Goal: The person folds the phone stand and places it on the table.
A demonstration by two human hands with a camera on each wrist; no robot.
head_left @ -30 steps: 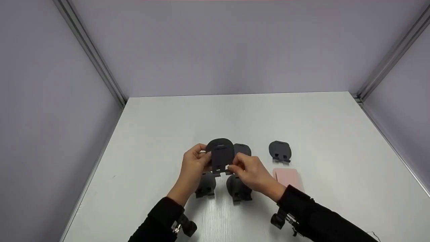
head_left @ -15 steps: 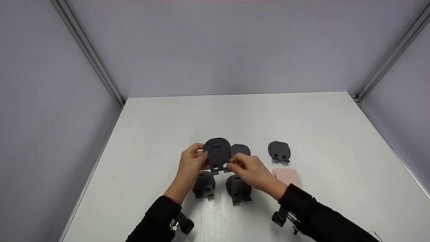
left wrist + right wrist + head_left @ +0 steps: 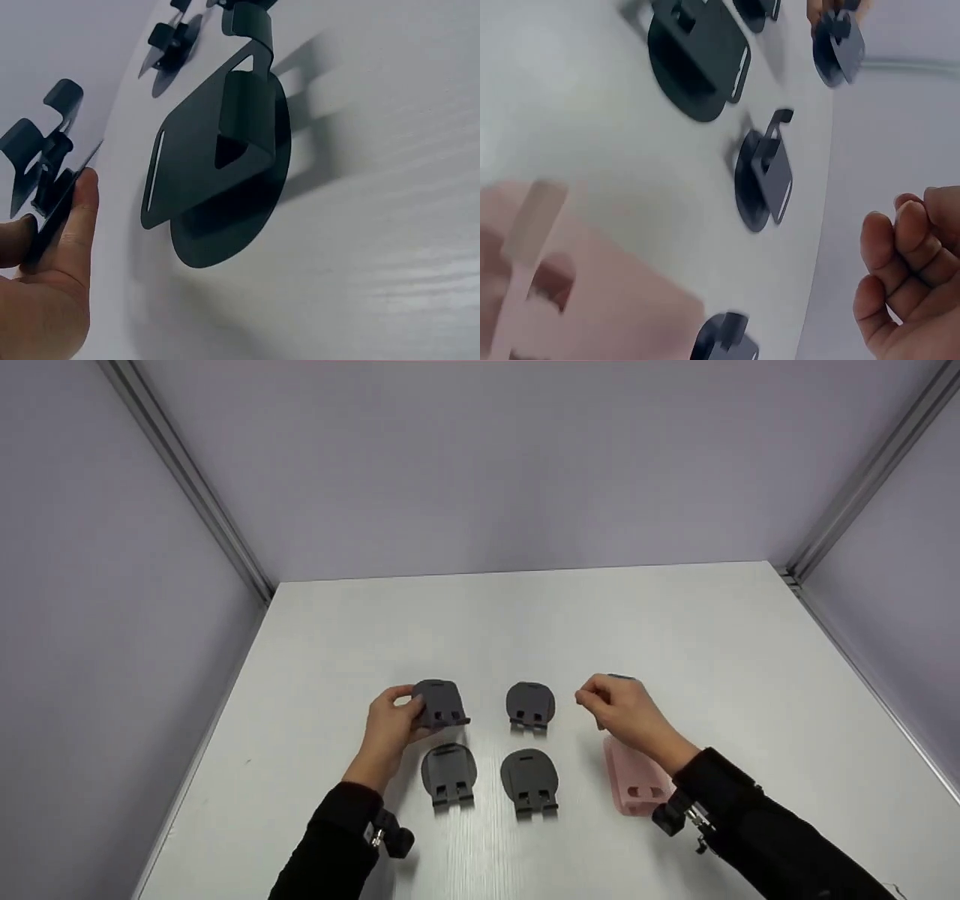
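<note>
Head view: your left hand (image 3: 390, 725) pinches a dark grey phone stand (image 3: 440, 705) at the grid's far-left corner | your right hand (image 3: 626, 709) curls empty over another stand (image 3: 619, 679), nearer it | pink stand (image 3: 634, 776) just behind.

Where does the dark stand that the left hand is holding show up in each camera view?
Head: dark stand left of centre, gripped by the left hand.
Left wrist: far left edge, against the thumb.
Right wrist: top right, small.
Shared landmark: the white table.
</note>
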